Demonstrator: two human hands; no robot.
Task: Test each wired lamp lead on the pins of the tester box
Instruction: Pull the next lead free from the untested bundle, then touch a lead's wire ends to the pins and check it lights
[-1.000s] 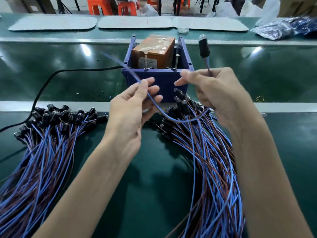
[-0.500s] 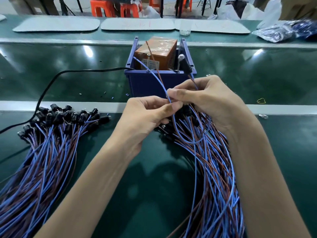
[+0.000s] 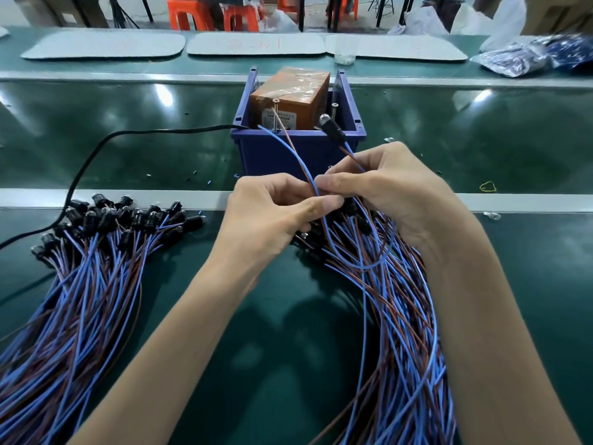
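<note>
The person is showing two bare forearms (image 3: 179, 332); the left hand (image 3: 269, 213) and right hand (image 3: 394, 191) are going uncovered too, fingernails (image 3: 323, 204) showing short and plain.

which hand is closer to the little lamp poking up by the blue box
Right. The right hand grips the lead just below the lamp; the left hand pinches its free wire ends lower, to the lamp's left.

Blue and brown lamp leads (image 3: 394, 316), seemingly black lamp holders (image 3: 106, 216), navy tester box (image 3: 256, 155), green bench (image 3: 288, 364)
</note>
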